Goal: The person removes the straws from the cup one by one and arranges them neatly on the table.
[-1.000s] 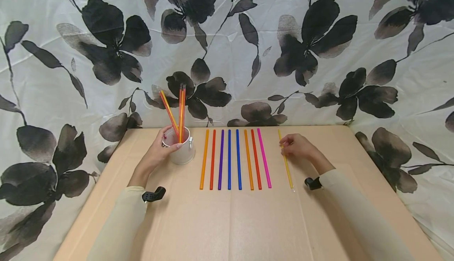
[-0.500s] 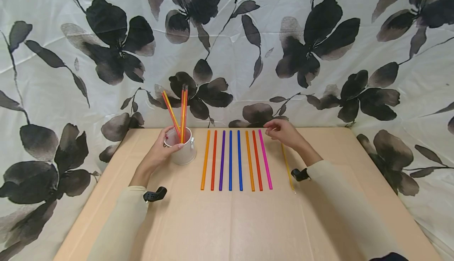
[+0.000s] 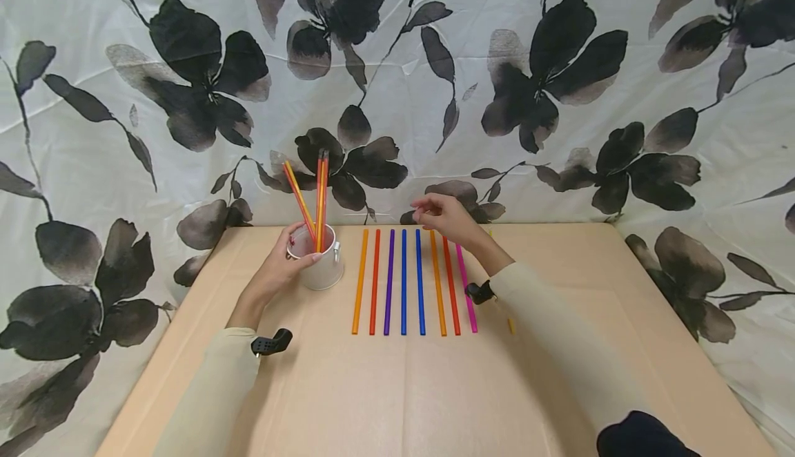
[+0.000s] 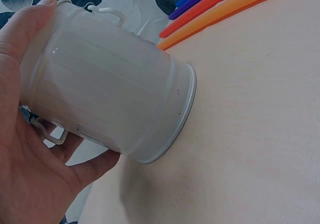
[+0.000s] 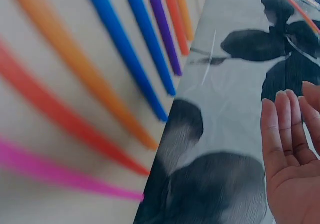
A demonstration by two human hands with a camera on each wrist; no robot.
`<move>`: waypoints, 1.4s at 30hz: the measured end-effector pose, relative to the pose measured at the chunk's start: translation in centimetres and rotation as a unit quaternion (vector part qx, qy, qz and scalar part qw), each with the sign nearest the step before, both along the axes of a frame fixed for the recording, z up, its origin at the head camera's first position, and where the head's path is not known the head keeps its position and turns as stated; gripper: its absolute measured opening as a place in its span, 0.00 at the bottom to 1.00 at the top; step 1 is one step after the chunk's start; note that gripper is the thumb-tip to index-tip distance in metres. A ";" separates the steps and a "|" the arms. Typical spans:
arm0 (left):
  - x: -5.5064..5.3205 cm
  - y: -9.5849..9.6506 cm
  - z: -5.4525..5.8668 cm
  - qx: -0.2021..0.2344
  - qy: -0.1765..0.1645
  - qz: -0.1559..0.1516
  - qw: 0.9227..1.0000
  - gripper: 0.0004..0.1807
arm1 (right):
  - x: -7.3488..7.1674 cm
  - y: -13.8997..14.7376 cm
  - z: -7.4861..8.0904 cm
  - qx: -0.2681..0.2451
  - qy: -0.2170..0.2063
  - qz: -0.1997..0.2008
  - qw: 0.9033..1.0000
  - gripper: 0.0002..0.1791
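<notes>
Cup (image 3: pixel 323 277) at left, clamped in your left hand (image 3: pixel 275 267), some sticks (image 3: pixel 321 201) left inside. Nine out in row (image 3: pixel 404 282) to right. Your right hand (image 3: pixel 448 219) looks empty, fingers loose, near row's far ends.

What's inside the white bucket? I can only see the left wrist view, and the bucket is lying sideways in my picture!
Observer: In the head view, red-and-yellow sticks poke up out of the white bucket.
Child: Cool! Where's the other hand?
Observer: The right hand shows just above the far edge of the table in the head view.
Child: I see orange, red, purple and blue sticks. Am I missing a colour?
Observer: Yes, a pink stick lies beside a red stick.
</notes>
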State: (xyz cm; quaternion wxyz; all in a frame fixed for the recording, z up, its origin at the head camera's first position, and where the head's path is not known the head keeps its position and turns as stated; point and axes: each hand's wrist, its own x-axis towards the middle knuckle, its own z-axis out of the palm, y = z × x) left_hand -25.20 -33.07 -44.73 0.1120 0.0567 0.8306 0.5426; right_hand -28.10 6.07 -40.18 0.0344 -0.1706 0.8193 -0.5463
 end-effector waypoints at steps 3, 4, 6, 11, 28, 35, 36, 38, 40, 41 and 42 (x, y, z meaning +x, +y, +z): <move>0.0 -0.1 -0.1 0.005 0.002 -0.001 1.000 0.52 | -0.4 -1.9 0.2 -0.007 -0.003 0.005 1.000 0.16; 0.0 -0.2 -0.1 0.006 0.002 -0.002 1.000 0.52 | -0.5 -2.5 0.2 -0.008 -0.004 0.008 1.000 0.16; 0.0 -0.2 -0.1 0.006 0.003 -0.002 1.000 0.52 | -0.8 -3.6 0.3 -0.008 -0.003 0.015 1.000 0.17; 0.0 -0.2 -0.2 0.005 0.004 -0.001 1.000 0.53 | -1.3 -6.2 0.3 -0.010 -0.005 0.035 0.999 0.18; 0.0 -0.2 0.0 0.002 -0.003 -0.004 1.000 0.52 | -2.1 -12.9 0.1 0.013 0.011 0.128 0.992 0.24; 0.1 -0.3 0.1 0.005 0.003 -0.010 1.000 0.50 | -1.7 -14.6 0.0 0.021 -0.011 0.160 0.987 0.28; 0.2 -0.3 0.3 0.005 0.001 -0.012 1.000 0.50 | -1.7 -14.8 0.0 0.017 -0.010 0.164 0.986 0.28; 0.7 0.0 1.3 0.003 -0.003 -0.016 1.000 0.50 | -1.7 -15.2 -0.1 0.012 -0.005 0.169 0.985 0.28; 1.2 0.3 2.3 0.003 -0.008 -0.019 1.000 0.49 | -1.6 -15.4 -0.2 0.007 0.004 0.168 0.986 0.28; 1.3 0.4 2.7 0.003 -0.011 -0.020 1.000 0.49 | -1.6 -15.5 -0.2 0.004 0.006 0.165 0.986 0.27; 1.4 0.5 3.0 0.003 -0.014 -0.021 1.000 0.49 | -1.5 -15.6 -0.2 0.003 0.009 0.159 0.987 0.27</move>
